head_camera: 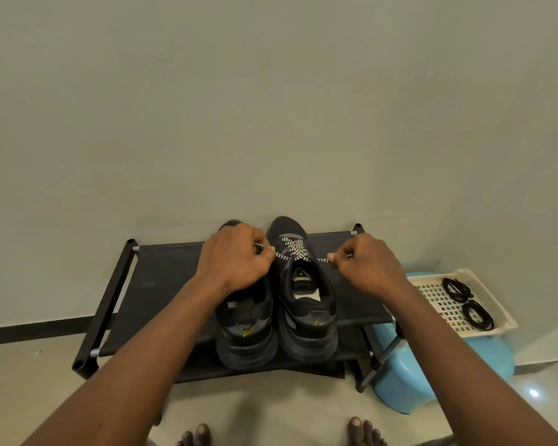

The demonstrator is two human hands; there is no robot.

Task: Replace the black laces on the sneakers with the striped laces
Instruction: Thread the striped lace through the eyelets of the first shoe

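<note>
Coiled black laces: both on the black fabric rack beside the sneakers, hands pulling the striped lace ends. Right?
No: head view shows the coiled black laces in the cream perforated plastic tray, off the black fabric rack. Left hand and right hand pull the striped lace.

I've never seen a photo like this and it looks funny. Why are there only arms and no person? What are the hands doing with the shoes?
The camera sits on the person's head and looks down, so you see only their arms, hands and toes. There is no machine here.

Two dark sneakers stand side by side on a low black rack, pointing at the wall. The left hand and the right hand each pinch one end of a striped lace and hold it out sideways. That lace already crisscrosses the right sneaker. The left hand covers the front of the left sneaker, so its laces cannot be seen.

On the right, a white tray sits on a blue stool and holds two coiled black laces.
</note>
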